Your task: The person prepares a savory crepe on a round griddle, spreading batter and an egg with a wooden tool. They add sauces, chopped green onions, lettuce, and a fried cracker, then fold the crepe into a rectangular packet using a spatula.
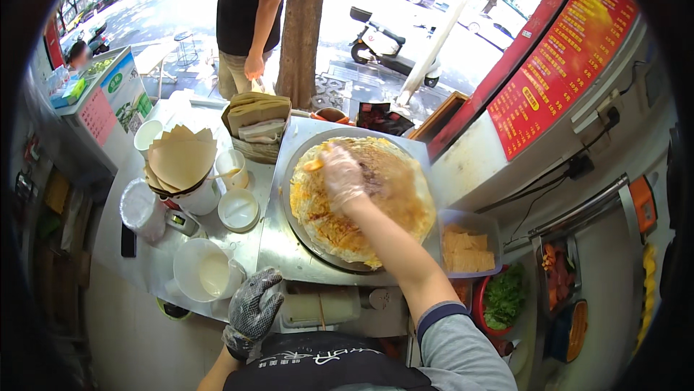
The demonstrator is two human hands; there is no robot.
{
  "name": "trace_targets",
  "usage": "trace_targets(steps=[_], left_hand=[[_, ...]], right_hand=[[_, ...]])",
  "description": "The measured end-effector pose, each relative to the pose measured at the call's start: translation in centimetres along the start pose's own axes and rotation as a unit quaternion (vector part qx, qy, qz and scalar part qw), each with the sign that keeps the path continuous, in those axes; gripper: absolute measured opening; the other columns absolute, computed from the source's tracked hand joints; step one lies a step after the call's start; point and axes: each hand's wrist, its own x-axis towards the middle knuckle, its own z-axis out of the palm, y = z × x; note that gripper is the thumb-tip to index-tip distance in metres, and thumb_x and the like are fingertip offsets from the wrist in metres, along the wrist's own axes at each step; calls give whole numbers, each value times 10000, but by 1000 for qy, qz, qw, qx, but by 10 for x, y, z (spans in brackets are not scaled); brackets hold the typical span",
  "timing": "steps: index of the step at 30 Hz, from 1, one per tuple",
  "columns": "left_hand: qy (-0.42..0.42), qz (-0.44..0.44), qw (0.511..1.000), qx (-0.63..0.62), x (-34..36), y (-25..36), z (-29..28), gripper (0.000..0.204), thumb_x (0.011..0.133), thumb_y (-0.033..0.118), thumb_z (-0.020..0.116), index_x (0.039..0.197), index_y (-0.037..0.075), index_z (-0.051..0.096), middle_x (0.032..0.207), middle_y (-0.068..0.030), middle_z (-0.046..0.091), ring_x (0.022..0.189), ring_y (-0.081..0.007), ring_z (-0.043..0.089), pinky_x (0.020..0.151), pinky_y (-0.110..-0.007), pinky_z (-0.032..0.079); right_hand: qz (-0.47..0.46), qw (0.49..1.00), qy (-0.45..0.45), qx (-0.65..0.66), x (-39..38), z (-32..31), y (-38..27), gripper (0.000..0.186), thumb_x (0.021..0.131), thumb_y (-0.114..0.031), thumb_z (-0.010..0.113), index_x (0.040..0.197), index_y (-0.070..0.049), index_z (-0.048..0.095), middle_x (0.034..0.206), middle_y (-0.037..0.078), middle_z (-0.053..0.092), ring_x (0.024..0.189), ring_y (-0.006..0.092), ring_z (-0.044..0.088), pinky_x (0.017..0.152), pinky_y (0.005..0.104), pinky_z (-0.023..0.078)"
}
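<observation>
A large round crepe (405,225) with egg and a brown sauce patch covers most of the round griddle (289,216). Over its upper left part is my right hand (342,178), in a clear plastic glove, its fingers closed around a small yellow-orange thing (313,165) that I cannot make out. Low at the counter's front edge, my left hand (253,306) wears a grey patterned glove under clear plastic. Its fingers are loosely bent and apart, with nothing visible in them. A white pitcher (189,264) of pale batter stands just left of it.
Paper bags (254,113) stand behind the griddle; cups, a bowl (238,210) and a paper-filled tub (181,163) are to the left. On the right are a box of flat crackers (466,250), lettuce (504,297) and a red menu board (564,58). A person (249,22) stands beyond the counter.
</observation>
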Motion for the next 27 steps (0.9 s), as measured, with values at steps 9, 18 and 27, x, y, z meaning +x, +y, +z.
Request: trace_targets(steps=[9, 18, 27], left_hand=[[16, -25, 1000, -9, -13, -9, -5, 326, 865, 170, 679, 1135, -9, 639, 1187, -214, 642, 1146, -388, 596, 997, -432, 450], [-9, -12, 1000, 16, -2, 0, 12, 318, 857, 158, 682, 1132, 1, 642, 1169, -199, 651, 1136, -386, 599, 997, -436, 452], [-5, -5, 999, 46, 25, 35, 60, 320, 849, 148, 680, 1138, 15, 647, 1181, -205, 645, 1141, -381, 596, 1008, -436, 444]], right_hand=[[235, 866, -74, 436, -5, -85, 7, 324, 993, -356, 539, 1048, -51, 631, 837, 121, 641, 751, 223, 642, 716, 373, 563], [343, 772, -118, 522, 0, -23, 218, 314, 955, -363, 612, 1074, -74, 638, 777, 17, 569, 648, 107, 591, 603, 261, 561], [355, 749, -127, 545, 21, 0, 253, 337, 943, -377, 585, 1120, -97, 653, 831, 67, 600, 740, 154, 632, 719, 308, 580]])
